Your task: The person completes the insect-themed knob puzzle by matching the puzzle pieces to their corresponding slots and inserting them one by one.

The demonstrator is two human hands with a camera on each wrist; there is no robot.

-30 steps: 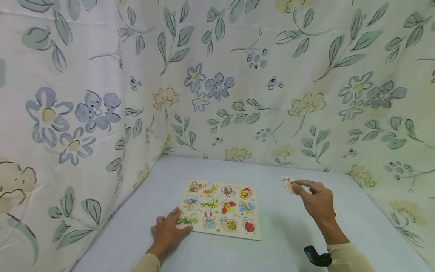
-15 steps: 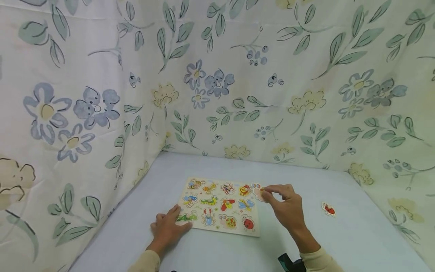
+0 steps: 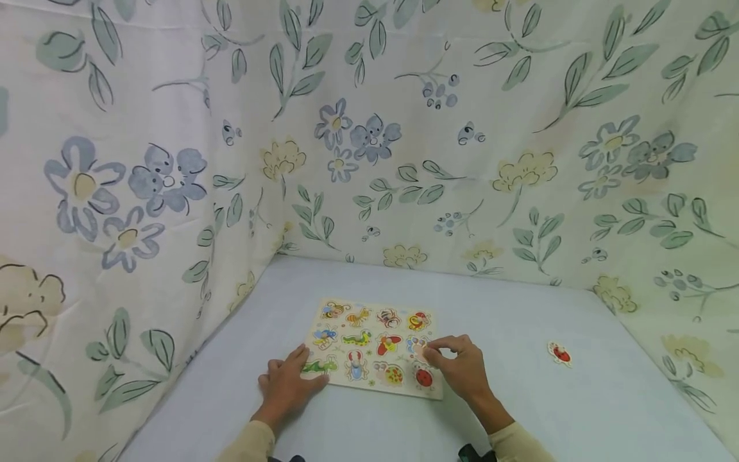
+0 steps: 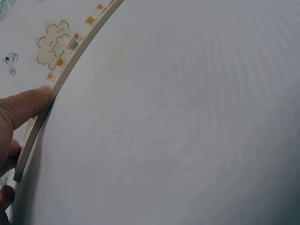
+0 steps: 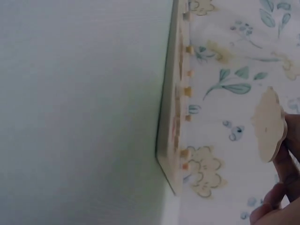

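Observation:
The wooden puzzle board (image 3: 407, 389), printed with colourful insects, lies flat on the white table. My left hand (image 3: 287, 388) holds its near left corner, the thumb along the front edge and the fingers at the left side. In the left wrist view the thumb (image 4: 30, 104) touches the board's edge. Over the board's right side, my right hand (image 3: 462, 369) pinches a flat puzzle piece (image 5: 268, 124) between thumb and fingers. The piece's plain wooden back faces the right wrist view, raised above the board. In the head view it overlaps the blue winged insect.
A loose red ladybird piece (image 3: 559, 353) lies on the table (image 3: 508, 321) to the right. Small knobs (image 5: 188, 91) stick up from the board. Floral cloth (image 3: 404, 212) hangs at the back and both sides.
My right hand has carried the pinched piece left from beside the board to over its right side. The ladybird piece has come into full view. My left hand stays at the corner.

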